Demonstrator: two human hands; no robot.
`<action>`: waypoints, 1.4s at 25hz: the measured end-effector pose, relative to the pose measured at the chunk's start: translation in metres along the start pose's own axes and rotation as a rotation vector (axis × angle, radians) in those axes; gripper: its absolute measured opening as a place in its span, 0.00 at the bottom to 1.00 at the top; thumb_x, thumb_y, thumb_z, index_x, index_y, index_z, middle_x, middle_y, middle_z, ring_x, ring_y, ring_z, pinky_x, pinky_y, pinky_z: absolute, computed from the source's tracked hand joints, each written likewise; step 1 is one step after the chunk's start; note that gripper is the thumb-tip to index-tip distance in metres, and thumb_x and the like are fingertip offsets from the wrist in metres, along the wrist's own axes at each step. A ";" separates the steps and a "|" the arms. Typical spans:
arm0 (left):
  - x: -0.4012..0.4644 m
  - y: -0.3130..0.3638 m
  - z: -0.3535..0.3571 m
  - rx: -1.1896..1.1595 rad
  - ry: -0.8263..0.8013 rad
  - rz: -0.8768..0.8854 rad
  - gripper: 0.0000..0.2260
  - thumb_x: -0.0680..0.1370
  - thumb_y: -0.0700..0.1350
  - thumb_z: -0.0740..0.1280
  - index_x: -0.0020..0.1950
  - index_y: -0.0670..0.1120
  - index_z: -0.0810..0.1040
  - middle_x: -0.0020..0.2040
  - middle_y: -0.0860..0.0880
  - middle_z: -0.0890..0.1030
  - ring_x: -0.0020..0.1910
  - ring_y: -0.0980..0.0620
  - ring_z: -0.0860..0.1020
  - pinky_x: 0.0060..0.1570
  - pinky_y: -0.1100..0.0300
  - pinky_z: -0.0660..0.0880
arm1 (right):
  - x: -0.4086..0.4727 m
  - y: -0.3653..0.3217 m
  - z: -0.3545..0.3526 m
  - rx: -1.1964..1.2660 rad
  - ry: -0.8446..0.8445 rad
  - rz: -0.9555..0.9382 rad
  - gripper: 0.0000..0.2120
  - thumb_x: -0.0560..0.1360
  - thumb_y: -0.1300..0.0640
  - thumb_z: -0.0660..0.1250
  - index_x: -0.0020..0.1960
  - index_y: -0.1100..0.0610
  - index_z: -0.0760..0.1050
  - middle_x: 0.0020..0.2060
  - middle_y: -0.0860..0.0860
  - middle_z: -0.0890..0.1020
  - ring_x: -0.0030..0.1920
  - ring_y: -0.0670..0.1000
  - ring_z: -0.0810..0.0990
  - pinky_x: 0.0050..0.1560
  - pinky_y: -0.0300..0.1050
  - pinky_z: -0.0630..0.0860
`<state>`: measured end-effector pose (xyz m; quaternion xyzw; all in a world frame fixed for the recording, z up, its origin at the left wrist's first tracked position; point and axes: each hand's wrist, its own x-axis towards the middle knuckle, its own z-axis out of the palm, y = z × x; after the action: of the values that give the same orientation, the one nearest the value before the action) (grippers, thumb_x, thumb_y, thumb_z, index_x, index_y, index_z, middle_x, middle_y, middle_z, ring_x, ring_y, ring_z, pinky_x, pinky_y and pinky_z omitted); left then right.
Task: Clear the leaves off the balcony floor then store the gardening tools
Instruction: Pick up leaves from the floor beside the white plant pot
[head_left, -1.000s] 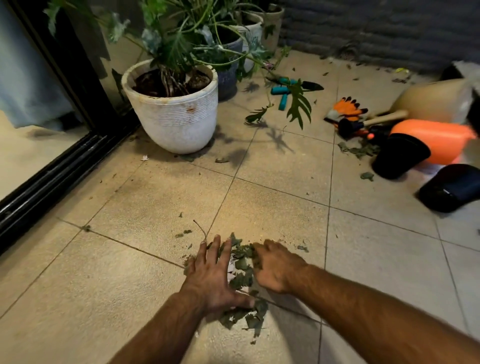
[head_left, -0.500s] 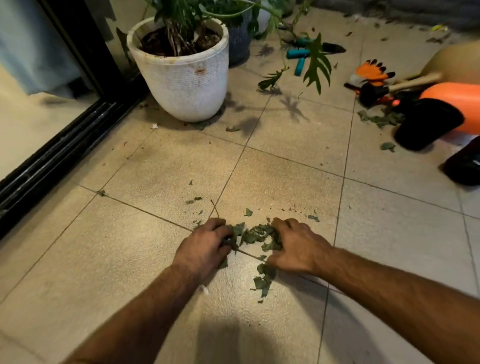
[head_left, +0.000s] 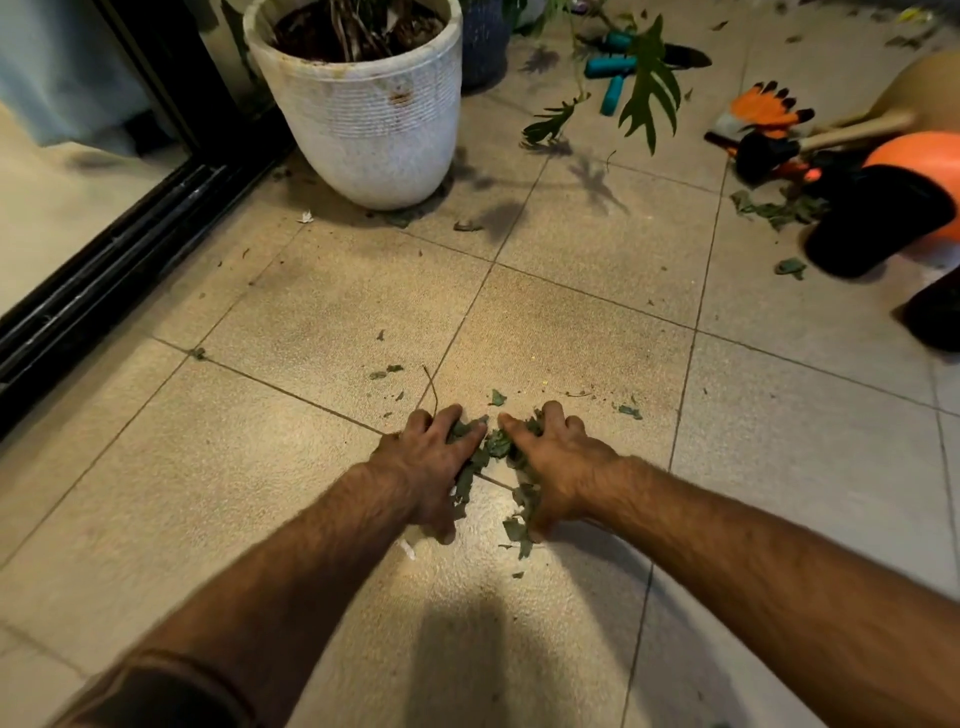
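a small pile of green leaves is pressed between the left hand and the right hand on the tiled floor. the fingers are curled around the leaves. teal-handled tools are seen far back, near the white pot.

A home balcony: beige floor tiles meet a black sliding-door track at left, a white plant pot stands at the far side, and gardening gloves and teal-handled tools lie far right.
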<state>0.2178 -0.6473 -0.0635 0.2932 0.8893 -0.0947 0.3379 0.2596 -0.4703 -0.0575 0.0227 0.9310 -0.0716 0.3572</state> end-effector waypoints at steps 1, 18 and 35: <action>0.000 -0.002 -0.002 -0.035 0.023 0.002 0.52 0.70 0.55 0.78 0.82 0.58 0.45 0.82 0.50 0.45 0.78 0.40 0.53 0.70 0.38 0.69 | 0.002 0.003 0.001 0.033 0.052 -0.034 0.52 0.67 0.51 0.82 0.81 0.41 0.53 0.70 0.54 0.61 0.66 0.56 0.70 0.59 0.55 0.80; 0.018 -0.064 -0.016 -0.466 0.256 -0.279 0.35 0.82 0.60 0.59 0.83 0.51 0.47 0.83 0.46 0.44 0.81 0.40 0.46 0.79 0.40 0.51 | 0.024 -0.032 -0.023 0.054 0.232 -0.129 0.37 0.76 0.61 0.70 0.81 0.52 0.58 0.80 0.54 0.58 0.78 0.59 0.59 0.74 0.60 0.67; 0.006 -0.005 -0.013 -0.605 -0.216 -0.346 0.69 0.65 0.51 0.82 0.72 0.58 0.20 0.76 0.43 0.23 0.79 0.31 0.44 0.71 0.35 0.66 | 0.006 -0.031 -0.005 0.159 0.022 0.146 0.53 0.71 0.37 0.73 0.83 0.44 0.42 0.78 0.57 0.52 0.77 0.63 0.54 0.68 0.65 0.71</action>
<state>0.2042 -0.6444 -0.0578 0.0137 0.8729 0.0864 0.4801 0.2492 -0.5001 -0.0538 0.1194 0.9221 -0.1187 0.3484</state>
